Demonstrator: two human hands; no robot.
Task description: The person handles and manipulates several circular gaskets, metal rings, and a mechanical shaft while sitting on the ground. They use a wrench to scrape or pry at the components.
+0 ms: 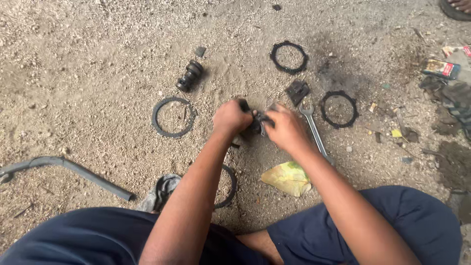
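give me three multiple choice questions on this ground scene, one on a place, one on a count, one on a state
1. Where does the spanner lie?
A. just outside the right hand
B. beside the bent pipe
C. on the leaf

2. How many dark rings lie in full view on the ground, not counting the one partly hidden under the left forearm?
A. one
B. three
C. five

3. What are the hands doing?
A. resting flat on the dirt
B. both closed on a small dark part between them
C. each lifting a ring

Answers: 
1 A, the spanner runs along the ground right next to the right hand. 
2 B, one ring lies by the left hand, one farther up, one beyond the spanner. 
3 B, both hands meet around the dark part.
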